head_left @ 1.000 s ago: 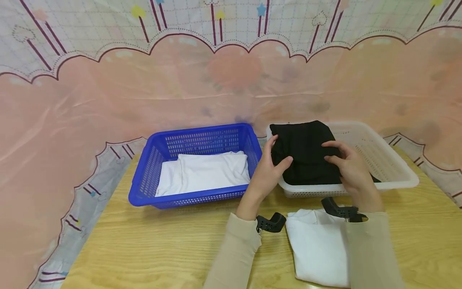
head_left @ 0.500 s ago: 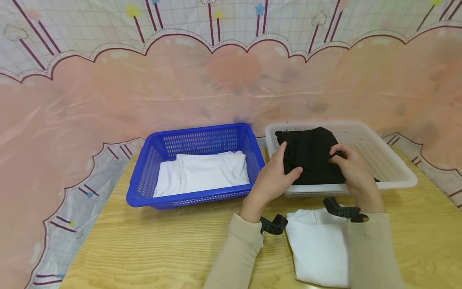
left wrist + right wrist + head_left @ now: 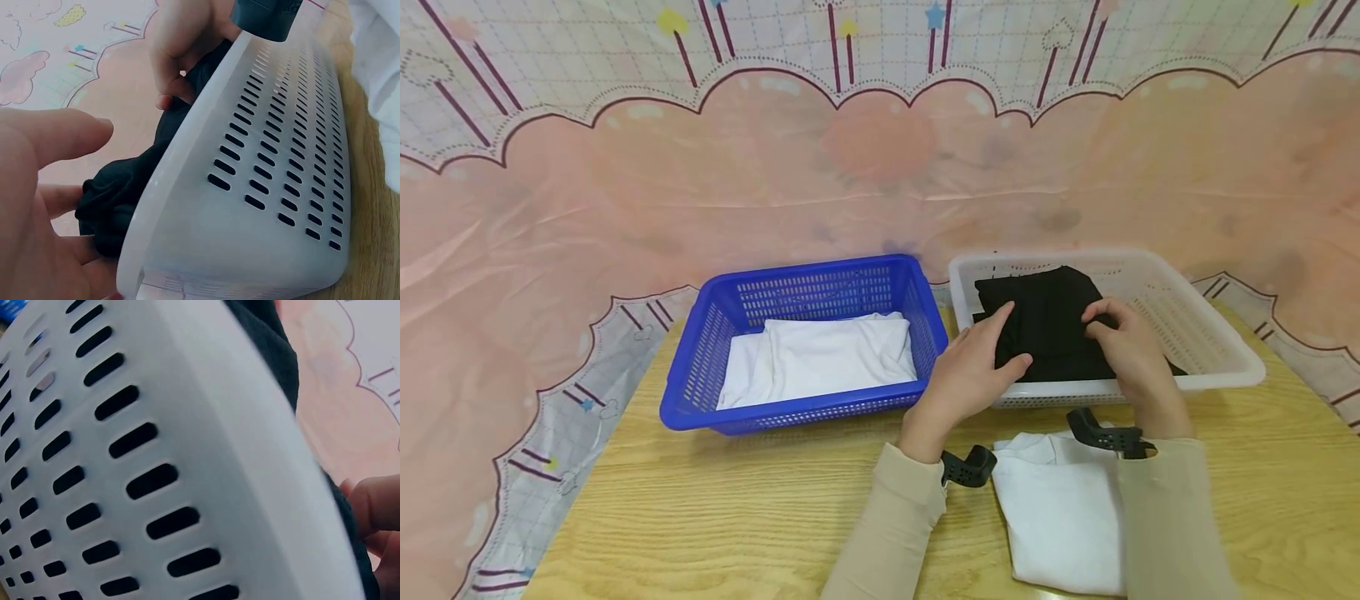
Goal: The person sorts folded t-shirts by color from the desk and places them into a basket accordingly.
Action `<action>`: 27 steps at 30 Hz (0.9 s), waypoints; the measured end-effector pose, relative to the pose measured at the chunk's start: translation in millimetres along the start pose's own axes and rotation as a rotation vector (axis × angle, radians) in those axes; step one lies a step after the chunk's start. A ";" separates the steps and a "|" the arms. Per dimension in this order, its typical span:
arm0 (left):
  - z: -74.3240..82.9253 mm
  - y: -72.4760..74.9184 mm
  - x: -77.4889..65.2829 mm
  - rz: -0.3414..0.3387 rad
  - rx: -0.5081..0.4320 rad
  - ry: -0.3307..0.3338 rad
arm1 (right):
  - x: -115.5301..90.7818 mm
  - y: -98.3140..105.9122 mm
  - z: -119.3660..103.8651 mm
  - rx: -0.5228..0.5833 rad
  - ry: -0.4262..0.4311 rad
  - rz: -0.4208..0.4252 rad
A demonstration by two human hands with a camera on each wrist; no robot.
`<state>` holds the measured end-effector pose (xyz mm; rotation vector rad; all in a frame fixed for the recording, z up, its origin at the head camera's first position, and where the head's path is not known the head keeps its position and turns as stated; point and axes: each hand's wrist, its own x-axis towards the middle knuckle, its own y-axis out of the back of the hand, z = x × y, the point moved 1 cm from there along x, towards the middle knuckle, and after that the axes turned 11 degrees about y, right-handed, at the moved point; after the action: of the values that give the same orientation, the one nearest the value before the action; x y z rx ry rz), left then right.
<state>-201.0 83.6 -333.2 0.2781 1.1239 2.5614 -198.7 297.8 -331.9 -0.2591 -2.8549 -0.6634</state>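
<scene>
A folded black cloth [image 3: 1052, 321] lies in the white basket [image 3: 1213, 333], near its left end. My left hand [image 3: 966, 367] is at its left side, thumb and fingers spread apart. In the left wrist view, the left fingers [image 3: 65, 250] touch the bunched black edge while the thumb stands away from it. My right hand [image 3: 1138, 354] has its index finger and thumb curled together at the cloth's right side, seemingly pinching it. The right wrist view catches only part of the right fingers [image 3: 378, 506] beside the cloth, behind the basket's rim.
A blue basket [image 3: 797, 408] holding folded white cloths [image 3: 838, 354] stands left of the white one. On the wooden table [image 3: 722, 517], another folded white cloth [image 3: 1060, 517] lies in front, partly under my right forearm. A patterned curtain [image 3: 880, 167] hangs behind.
The black cloth has moved down and slightly right into the white basket. My left hand has shifted right and lower, its fingers loosening. The right finger and thumb have drawn together.
</scene>
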 end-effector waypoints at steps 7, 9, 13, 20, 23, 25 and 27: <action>-0.4 -2.5 -1.2 0.013 0.083 -0.015 | -1.0 -2.2 0.8 -0.056 -0.001 -0.014; -0.2 -3.1 -1.4 0.026 0.103 -0.014 | -1.4 -2.6 0.7 -0.052 0.006 -0.013; -0.1 -3.6 -2.1 0.057 0.140 0.018 | -2.7 -3.0 -0.2 -0.075 0.009 -0.024; 1.6 -3.7 -2.5 0.056 0.197 0.054 | -3.5 -3.7 -0.3 -0.145 0.006 -0.049; 2.7 -4.0 -3.3 0.051 0.234 0.055 | -3.9 -4.3 -0.2 -0.174 0.002 -0.054; 3.3 -4.5 -3.5 0.049 0.264 0.053 | -4.3 -5.0 -0.5 -0.194 0.001 -0.056; 3.7 -5.5 -3.3 0.051 0.288 0.049 | -4.9 -5.7 -0.7 -0.214 -0.004 -0.058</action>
<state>-195.6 88.3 -334.9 0.3167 1.5245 2.4562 -195.1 291.9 -334.8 -0.2102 -2.8046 -0.9829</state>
